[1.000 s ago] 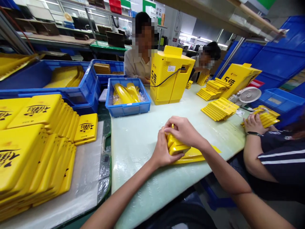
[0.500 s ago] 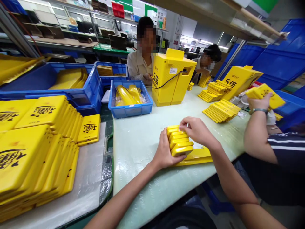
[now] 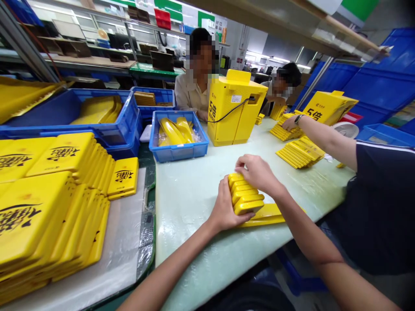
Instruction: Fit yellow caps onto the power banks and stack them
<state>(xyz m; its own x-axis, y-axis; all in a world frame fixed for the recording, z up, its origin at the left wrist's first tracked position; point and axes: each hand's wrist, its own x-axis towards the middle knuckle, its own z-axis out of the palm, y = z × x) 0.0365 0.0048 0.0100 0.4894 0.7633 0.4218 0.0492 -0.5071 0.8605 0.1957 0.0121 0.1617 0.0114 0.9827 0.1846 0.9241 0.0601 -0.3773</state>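
Observation:
A short row of slim yellow plastic cases (image 3: 245, 195) stands on edge above the table, pressed side by side. My left hand (image 3: 224, 207) wraps round its left side, the thumb lying along the near end. At the far end, the bent fingers and thumb of my right hand (image 3: 257, 172) close on the last case; its fingertips are partly hidden. Beneath and to the right of the row lies a flat yellow panel (image 3: 267, 214), partly covered by my right forearm.
Stacked yellow cases (image 3: 35, 216) with black lettering fill the left side. Beyond my hands are a blue bin (image 3: 180, 149) of yellow parts and a yellow cabinet (image 3: 238, 112) with a black cable. A co-worker's arm (image 3: 327, 134) reaches across from the right towards other stacks (image 3: 300, 152).
My right hand has shifted slightly left along the far end of the row. The co-worker's hand, which held yellow cases at right, now reaches to a stack further left.

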